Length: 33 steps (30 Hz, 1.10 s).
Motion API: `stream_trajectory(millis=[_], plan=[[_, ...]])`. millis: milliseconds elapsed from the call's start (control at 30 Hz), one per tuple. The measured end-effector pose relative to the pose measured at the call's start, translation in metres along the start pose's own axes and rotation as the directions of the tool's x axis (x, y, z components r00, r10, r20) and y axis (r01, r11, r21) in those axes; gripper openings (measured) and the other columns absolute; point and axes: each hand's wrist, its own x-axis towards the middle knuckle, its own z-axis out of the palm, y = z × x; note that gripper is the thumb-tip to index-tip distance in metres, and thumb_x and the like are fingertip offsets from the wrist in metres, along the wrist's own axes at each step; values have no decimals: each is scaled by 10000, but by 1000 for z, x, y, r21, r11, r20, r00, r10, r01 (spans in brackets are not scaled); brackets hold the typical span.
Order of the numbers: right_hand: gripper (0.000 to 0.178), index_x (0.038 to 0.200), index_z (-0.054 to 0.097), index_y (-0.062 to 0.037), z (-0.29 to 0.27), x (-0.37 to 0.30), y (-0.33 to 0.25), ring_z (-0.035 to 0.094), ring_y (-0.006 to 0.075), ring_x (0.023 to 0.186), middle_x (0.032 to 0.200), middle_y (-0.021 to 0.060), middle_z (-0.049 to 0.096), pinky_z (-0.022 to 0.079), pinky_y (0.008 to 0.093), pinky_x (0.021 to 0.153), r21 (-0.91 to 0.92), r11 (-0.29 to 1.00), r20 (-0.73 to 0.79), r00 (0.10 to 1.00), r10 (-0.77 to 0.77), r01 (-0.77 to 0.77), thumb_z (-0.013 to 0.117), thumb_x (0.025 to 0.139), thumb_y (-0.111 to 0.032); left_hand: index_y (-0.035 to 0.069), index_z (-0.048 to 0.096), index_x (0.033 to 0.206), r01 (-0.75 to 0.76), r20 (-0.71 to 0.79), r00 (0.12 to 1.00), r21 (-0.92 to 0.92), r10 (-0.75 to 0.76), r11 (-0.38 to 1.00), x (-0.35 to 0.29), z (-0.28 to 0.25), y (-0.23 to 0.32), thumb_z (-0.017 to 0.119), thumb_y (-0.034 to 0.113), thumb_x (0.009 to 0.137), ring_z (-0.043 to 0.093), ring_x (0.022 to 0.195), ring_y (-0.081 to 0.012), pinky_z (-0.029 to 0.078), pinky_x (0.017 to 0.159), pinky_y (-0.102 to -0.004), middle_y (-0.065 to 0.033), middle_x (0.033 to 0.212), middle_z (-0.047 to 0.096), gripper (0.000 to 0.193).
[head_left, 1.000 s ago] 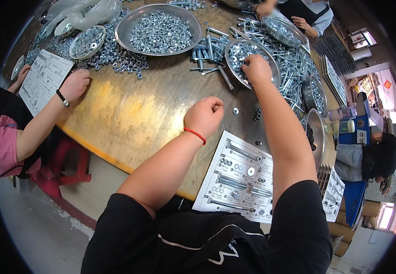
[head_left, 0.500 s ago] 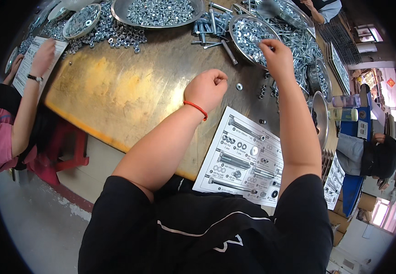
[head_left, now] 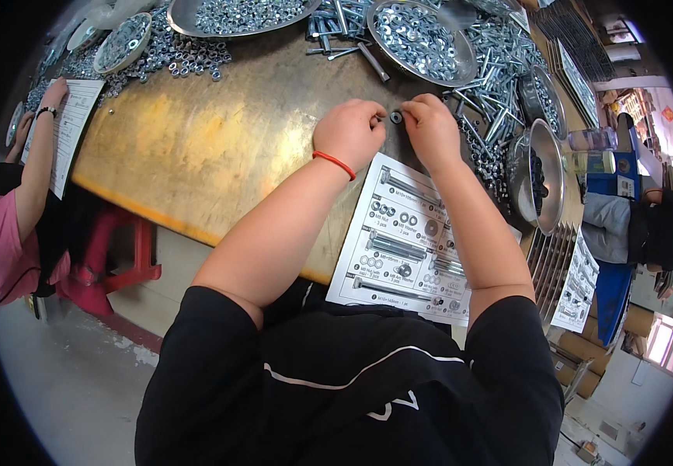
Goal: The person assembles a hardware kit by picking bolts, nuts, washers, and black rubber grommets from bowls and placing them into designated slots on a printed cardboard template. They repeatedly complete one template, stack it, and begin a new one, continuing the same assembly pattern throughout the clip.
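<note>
My left hand (head_left: pixel 349 130), with a red cord at its wrist, is closed just above the table, fingers curled and thumb against them; whatever may be inside is hidden. To its right, my right hand (head_left: pixel 433 130) is closed in a pinch, its fingertips right at a metal washer (head_left: pixel 396 117) in the gap between the hands. I cannot tell if they touch the washer or what they hold. Beyond them stands a metal dish of washers (head_left: pixel 418 43). A printed sheet with pictures of bolts, nuts and washers (head_left: pixel 359 268) lies by the table's near edge, partly under my right forearm.
Loose bolts (head_left: pixel 499 85) spread around the dish, and small nuts (head_left: pixel 492 167) lie below them. A steel bowl with dark parts (head_left: pixel 550 175) stands right. Far left are a tray of nuts (head_left: pixel 243 19) and loose nuts (head_left: pixel 189 58). A co-worker's arm (head_left: pixel 37 159) rests by another sheet.
My right hand has come down from the washer dish to the washer near my left hand. My left hand has stayed about where it was. The view has shifted slightly.
</note>
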Motion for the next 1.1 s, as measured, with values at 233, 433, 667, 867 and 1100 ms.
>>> stream_trajectory(millis=[233, 433, 667, 867, 1100], plan=[[196, 976, 715, -28, -1, -12, -2, 633, 322, 922, 1010, 112, 653, 515, 386, 816, 60, 995, 54, 995, -88, 85, 700, 795, -103, 142, 728, 926, 30, 6, 1000, -70, -30, 997, -5, 1, -1, 639, 206, 813, 652, 767, -224, 518, 692, -332, -41, 888, 675, 158], [151, 892, 712, -41, 10, -10, 13, 624, 345, 908, 942, 143, 654, 509, 420, 805, 87, 996, -14, 1000, 25, -24, 636, 858, -167, 102, 725, 951, -12, -8, 1000, -108, 11, 994, -1, 9, -8, 661, 201, 829, 650, 738, -162, 510, 693, -292, -41, 844, 683, 170], [175, 923, 708, -36, -76, -89, -9, 624, 321, 883, 906, 126, 648, 497, 390, 786, 237, 954, -76, 975, 207, -184, 611, 879, -175, 25, 713, 1000, 89, 71, 995, -340, -69, 936, -8, -5, -9, 682, 135, 841, 632, 787, -108, 510, 727, -261, -34, 881, 704, 196], [176, 889, 716, -27, -139, -233, -34, 643, 356, 833, 886, 171, 676, 507, 400, 746, 168, 751, 206, 767, 607, -639, 626, 858, -176, 71, 706, 1027, -76, 490, 856, -197, 165, 977, -87, -7, 77, 713, 155, 825, 583, 724, -122, 491, 669, -275, -9, 801, 628, 218], [224, 935, 731, -76, -150, -288, -44, 672, 330, 837, 892, 143, 705, 523, 410, 732, -39, 572, 244, 547, 800, -819, 685, 830, -268, 121, 715, 963, -547, 685, 607, -8, 403, 837, -171, 56, 145, 686, 238, 799, 663, 882, -256, 540, 731, -381, -62, 922, 688, 204]])
